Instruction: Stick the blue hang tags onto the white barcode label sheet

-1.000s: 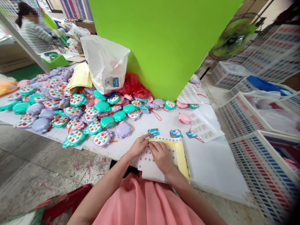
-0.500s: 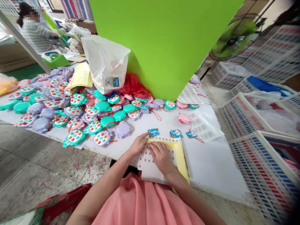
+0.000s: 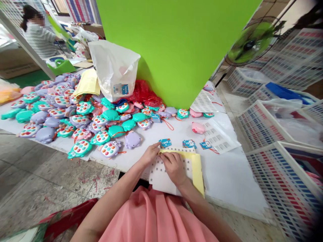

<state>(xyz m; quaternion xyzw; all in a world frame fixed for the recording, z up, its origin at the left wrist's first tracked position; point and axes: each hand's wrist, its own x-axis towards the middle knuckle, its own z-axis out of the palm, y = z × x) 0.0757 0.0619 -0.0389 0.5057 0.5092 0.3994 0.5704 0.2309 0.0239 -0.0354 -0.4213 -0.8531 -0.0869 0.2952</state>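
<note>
My left hand [image 3: 150,155] lies at the left edge of a white perforated label sheet [image 3: 161,178], its index fingertip against a blue "TOYS" hang tag [image 3: 165,143]. My right hand [image 3: 173,168] presses and pinches the sheet near the top edge. A yellow backing sheet [image 3: 197,173] shows along the top and right. Two more blue tags [image 3: 189,144] lie just beyond it. To the left stands a white-and-teal bubble-pop toy [image 3: 110,149], beside a lilac toy [image 3: 132,139].
A large heap of teal, lilac and pink toys [image 3: 83,117] covers the white table [image 3: 227,178] at left. A green board [image 3: 171,43] and white plastic bag [image 3: 114,70] stand behind. White crates [image 3: 285,181] sit at right. A co-worker [image 3: 37,37] stands at back left.
The yellow backing's top edge now shows slightly more clearly across the sheet, and my right fingers have shifted a little on it. The co-worker at back left has moved slightly.
</note>
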